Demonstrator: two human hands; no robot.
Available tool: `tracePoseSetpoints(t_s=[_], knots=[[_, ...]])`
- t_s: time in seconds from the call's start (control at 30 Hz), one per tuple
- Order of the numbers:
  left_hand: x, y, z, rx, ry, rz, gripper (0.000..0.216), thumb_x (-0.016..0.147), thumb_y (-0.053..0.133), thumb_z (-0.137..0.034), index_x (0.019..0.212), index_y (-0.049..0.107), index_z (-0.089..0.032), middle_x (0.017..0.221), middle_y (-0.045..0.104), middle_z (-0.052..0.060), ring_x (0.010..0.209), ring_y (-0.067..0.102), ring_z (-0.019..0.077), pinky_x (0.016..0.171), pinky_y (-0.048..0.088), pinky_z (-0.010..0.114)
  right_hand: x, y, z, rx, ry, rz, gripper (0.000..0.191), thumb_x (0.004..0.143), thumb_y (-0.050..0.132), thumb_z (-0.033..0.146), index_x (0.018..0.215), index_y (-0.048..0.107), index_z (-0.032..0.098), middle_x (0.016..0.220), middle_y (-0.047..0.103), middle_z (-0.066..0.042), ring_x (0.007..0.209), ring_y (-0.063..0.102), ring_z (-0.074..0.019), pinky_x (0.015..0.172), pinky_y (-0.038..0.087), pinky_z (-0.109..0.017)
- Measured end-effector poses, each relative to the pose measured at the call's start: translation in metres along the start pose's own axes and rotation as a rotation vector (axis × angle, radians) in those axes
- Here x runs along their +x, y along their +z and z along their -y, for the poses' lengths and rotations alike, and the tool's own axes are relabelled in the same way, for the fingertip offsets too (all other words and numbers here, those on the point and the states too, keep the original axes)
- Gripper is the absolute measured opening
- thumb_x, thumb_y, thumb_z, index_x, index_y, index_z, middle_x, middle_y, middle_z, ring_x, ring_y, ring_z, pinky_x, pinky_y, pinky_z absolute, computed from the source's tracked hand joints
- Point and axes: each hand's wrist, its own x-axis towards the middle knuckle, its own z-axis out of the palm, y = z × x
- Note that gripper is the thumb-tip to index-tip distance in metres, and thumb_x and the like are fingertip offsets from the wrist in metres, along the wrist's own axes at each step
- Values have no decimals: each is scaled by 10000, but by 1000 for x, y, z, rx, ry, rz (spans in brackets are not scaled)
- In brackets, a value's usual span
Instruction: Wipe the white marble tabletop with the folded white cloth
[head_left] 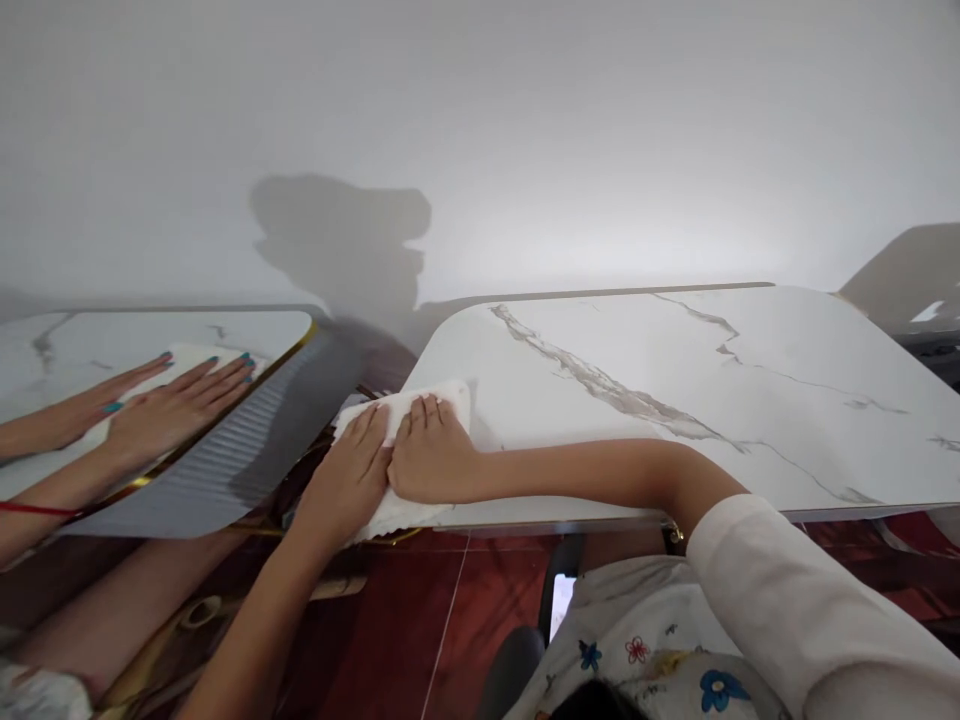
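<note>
White cloth (pixel 452 397) lies directly under both grips, on the near-left corner of the marble-pattern tabletop (pixel 675 340). Left hand (pixel 346 478) and right hand (pixel 429 462) sit side by side, touching at the thumbs. Both grips are flat: fingers stretched out, palms down on the cloth, nothing pinched or curled around. Cloth's long axis runs diagonally, from just past the right fingertips down to below the left palm, where its near end hangs over the tabletop edge. More cloth shows ahead of the right grip than ahead of the left. Right arm comes in along the near tabletop edge from the right, left arm from below. Neither hand is nearer, both are on it.

Well left of the grips, another person's hands (pixel 174 402), with teal nails, press flat on a second cloth (pixel 193 354) on a separate tabletop (pixel 105 330).

No brand, label or readable writing anywhere.
</note>
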Motion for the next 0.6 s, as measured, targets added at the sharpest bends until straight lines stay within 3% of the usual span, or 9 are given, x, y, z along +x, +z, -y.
tracePoseSetpoints(t_s=[0.13,0.27,0.43,0.6], knots=[[-28,-4,-43,63,9,-13,704,862,188,-391,1513,-61,-295,1545,295,-11,1422,242,269,1173,260,482,-42,-16,-6,20,-78,-43,543,907,442,294,1270,510,-104,1352,484,-305,1271,461,-372,1070,332,-503],[-22,3,-79,69,57,50,729,843,189,-370,1527,6,-197,1493,398,67,1430,210,267,1184,233,491,-69,-27,-32,51,-84,-41,529,893,447,279,1276,505,-81,1362,488,-286,1275,455,-360,1087,319,-483],[39,25,-102,36,61,34,697,845,200,-350,1475,250,-58,1470,407,165,1427,250,280,1187,212,460,-61,-28,-86,67,-5,-35,490,904,425,258,1267,494,-63,1369,484,-275,1285,437,-348,1091,310,-499],[113,47,-97,10,9,4,641,853,233,-331,1390,391,-18,1451,425,183,1395,318,295,1168,244,448,-20,-19,-143,73,37,-24,391,915,420,234,1227,537,29,1345,524,-225,1271,456,-308,1084,325,-486]])
